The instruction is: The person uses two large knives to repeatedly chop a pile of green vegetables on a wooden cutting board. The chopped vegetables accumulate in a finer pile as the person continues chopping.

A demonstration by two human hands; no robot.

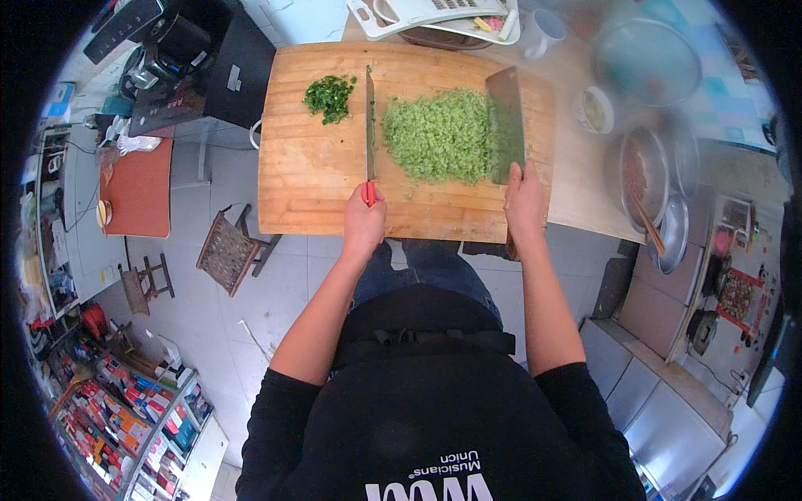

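Observation:
A wide heap of finely chopped pale green vegetable [439, 135] covers the middle of the wooden cutting board [309, 188]. My left hand [364, 224] is closed round the red handle of a kitchen knife [370, 125], its blade standing on edge just left of the heap. On the heap's right side is a cleaver [506, 125], broad blade tilted and touching the vegetable. My right hand [525, 204] grips that cleaver's handle, largely hidden by the fingers. A small pile of chopped dark green herbs [331, 98] lies apart at the board's upper left.
Right of the board are a metal bowl [643, 171] with chopsticks [648, 224], a small white bowl [593, 110] and a large hazy bowl [646, 63]. A white grater tray [455, 17] sits behind. A black cabinet [238, 79] stands left; a low stool [230, 250] is on the floor.

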